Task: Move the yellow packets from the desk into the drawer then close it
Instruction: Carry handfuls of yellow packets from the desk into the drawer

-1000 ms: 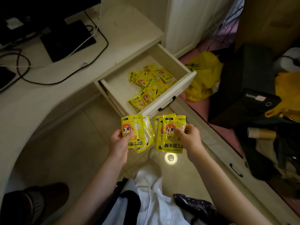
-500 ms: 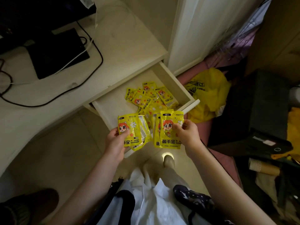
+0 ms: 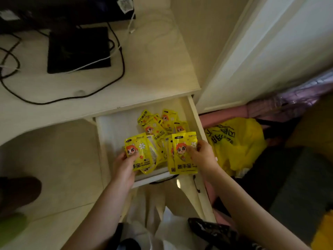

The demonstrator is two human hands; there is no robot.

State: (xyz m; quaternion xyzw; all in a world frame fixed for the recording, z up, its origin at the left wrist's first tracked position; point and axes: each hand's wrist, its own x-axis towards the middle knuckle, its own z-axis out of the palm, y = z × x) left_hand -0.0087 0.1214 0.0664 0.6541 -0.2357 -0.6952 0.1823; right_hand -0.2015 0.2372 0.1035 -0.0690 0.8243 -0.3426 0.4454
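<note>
The white drawer (image 3: 115,134) under the desk (image 3: 155,69) stands pulled out, with several yellow packets (image 3: 158,123) lying loose in its right half. My left hand (image 3: 124,166) grips a small bunch of yellow packets (image 3: 142,152) over the drawer's front part. My right hand (image 3: 201,156) pinches another bunch of yellow packets (image 3: 183,154) beside it, also above the drawer's front. Both bunches are held upright, printed faces towards me.
A black flat device (image 3: 77,49) and black and white cables (image 3: 115,74) lie on the desk. A yellow plastic bag (image 3: 234,141) sits on the floor right of the drawer, beside a white cabinet door (image 3: 261,51). Dark clutter fills the far right.
Both hands have carried their packets forward from in front of the drawer to above its open front. The view has also shifted closer over the drawer.
</note>
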